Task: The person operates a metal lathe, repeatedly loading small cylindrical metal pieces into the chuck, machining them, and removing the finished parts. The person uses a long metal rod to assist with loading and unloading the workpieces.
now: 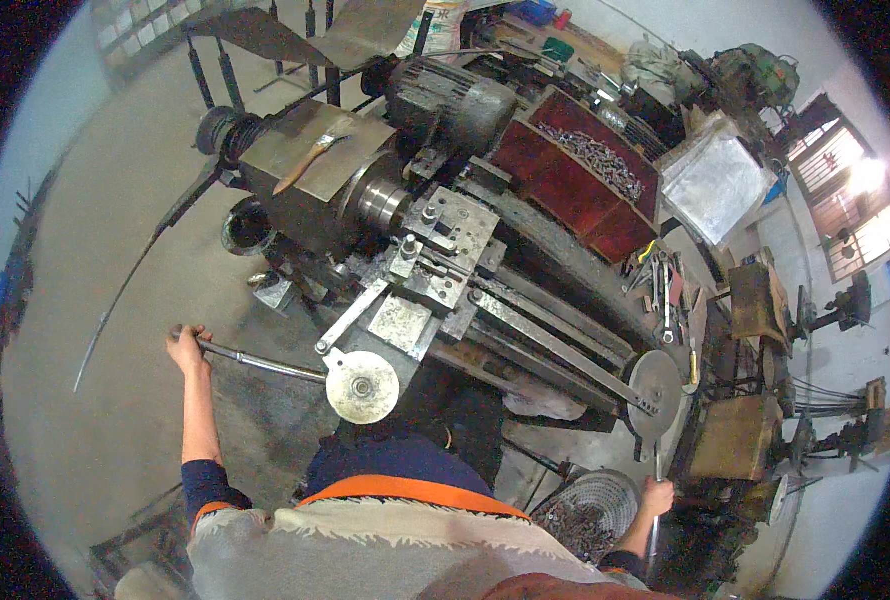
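In front of me stands a lathe-like machine with a metal spindle and a tool slide. My left hand is closed round the end of a long metal lever, which runs to a round pale disc at the machine's near side. Well to the right, my right hand grips an upright lever handle below a second grey disc. A flat linkage bar joins this disc to the slide. A wooden-handled brush lies on the headstock cover.
Behind the slide, a red-brown tray holds many small metal parts. Spanners and pliers lie to its right. A basket of small parts stands near my right hand. An electric motor sits at the back; a long thin rod sticks out left.
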